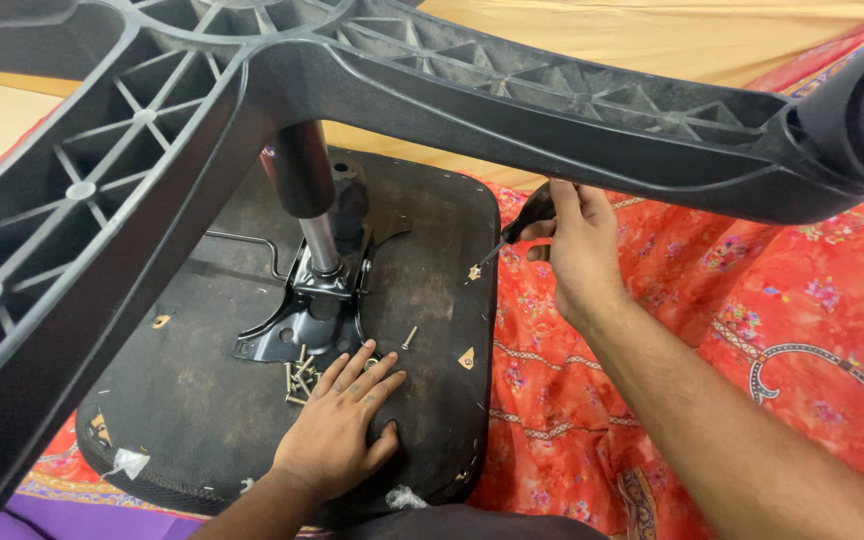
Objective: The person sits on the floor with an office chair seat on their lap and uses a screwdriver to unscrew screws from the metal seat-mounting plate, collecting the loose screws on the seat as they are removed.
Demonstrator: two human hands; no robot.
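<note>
Upturned chair seat (202,400), dark underside facing up, lying on a red patterned cloth (752,300). Left hand (342,425) — palm down, fingers spread flat — presses on the seat's near part, fingertips just beside a small heap of loose screws (300,378); one further screw (409,338) lies apart, to the right of the heap. Right hand (577,245) is closed around the black handle of a screwdriver (512,235), whose shaft slants down and left so that the tip meets a corner fitting (473,271) near the seat's right edge. A second, similar fitting (466,358) sits lower on the same edge. At the seat's centre a black metal bracket (297,320) carries the gas column (307,195), which rises toward the camera and joins the ribbed plastic star base (512,105) — its arms span the top and left of the view. A wire lever (242,245) runs left from the bracket. A yellow sheet (652,35) lies beyond the cloth.
</note>
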